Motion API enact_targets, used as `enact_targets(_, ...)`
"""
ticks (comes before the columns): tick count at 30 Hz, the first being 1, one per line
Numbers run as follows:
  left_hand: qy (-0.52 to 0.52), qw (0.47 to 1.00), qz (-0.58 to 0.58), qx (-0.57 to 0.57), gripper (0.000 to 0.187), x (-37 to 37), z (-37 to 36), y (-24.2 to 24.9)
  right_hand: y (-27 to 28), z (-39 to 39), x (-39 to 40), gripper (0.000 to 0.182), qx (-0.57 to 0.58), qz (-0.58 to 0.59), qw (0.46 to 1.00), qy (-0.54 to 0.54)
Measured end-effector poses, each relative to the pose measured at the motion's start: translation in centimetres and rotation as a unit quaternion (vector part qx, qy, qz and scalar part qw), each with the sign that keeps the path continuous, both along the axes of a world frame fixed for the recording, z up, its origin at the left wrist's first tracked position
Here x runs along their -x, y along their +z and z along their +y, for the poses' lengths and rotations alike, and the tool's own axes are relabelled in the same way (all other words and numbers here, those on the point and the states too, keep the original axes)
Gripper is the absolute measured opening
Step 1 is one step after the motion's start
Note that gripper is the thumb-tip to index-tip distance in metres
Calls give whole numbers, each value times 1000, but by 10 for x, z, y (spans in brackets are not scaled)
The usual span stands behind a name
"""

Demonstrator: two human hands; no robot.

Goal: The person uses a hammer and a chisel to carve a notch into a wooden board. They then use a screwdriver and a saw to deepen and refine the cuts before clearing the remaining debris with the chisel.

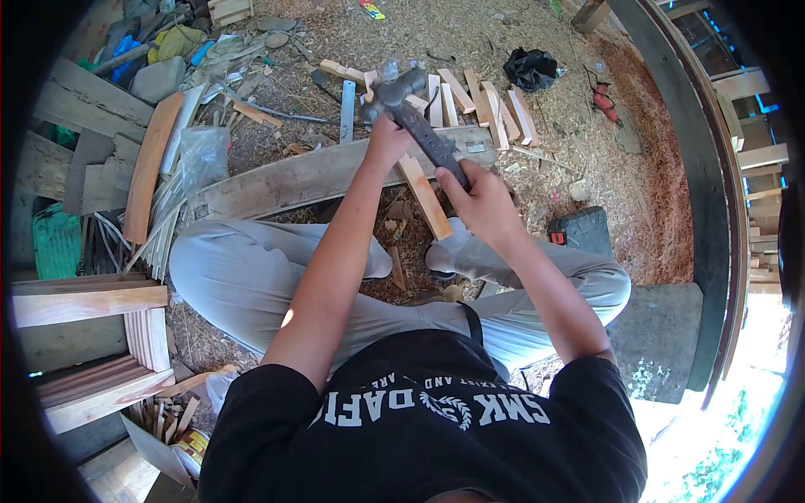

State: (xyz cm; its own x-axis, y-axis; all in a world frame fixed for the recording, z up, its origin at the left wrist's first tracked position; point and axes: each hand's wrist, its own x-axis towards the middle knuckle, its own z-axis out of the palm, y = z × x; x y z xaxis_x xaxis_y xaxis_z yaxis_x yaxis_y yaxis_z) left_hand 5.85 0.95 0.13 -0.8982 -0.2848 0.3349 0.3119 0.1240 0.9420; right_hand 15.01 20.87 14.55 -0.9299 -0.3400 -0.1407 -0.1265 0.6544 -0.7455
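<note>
My right hand is wrapped round the dark handle of a hammer. The hammer's metal head points up and to the left, over the fingers of my left hand. That hand looks closed on top of a light wooden strip, but the hammer hides its fingertips and whatever they pinch. The strip lies across a long weathered plank, its near end reaching over the gap between my feet.
Several cut wood strips lie beyond the plank, beside a metal ruler. A black plastic bag and a red tool are at the far right. A dark case sits by my right knee. Stacked boards stand left.
</note>
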Motion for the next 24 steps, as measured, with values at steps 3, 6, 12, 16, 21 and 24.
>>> enact_targets(3, 9, 990, -65, 128, 35, 2, 6, 4, -9, 2, 5, 50, -24, -33, 999, 6)
enact_targets(6, -2, 986, -79, 144, 37, 3, 5, 7, -7, 1, -3, 50, -41, -28, 999, 3)
enact_targets(12, -19, 995, -88, 43, 28, -2, -6, 12, -2, 7, -13, 50, -4, 48, 999, -3)
enact_targets(16, -18, 995, -93, -26, 27, -2, 4, 1, -11, 12, -5, 50, -15, 47, 999, -5)
enact_targets(21, -29, 997, -31, -58, 26, -4, 9, -18, -21, 19, -3, 50, -25, -33, 999, -24)
enact_targets(24, -43, 998, -49, -13, 30, -4, 9, -12, -22, 23, -2, 49, 32, -46, 997, -44)
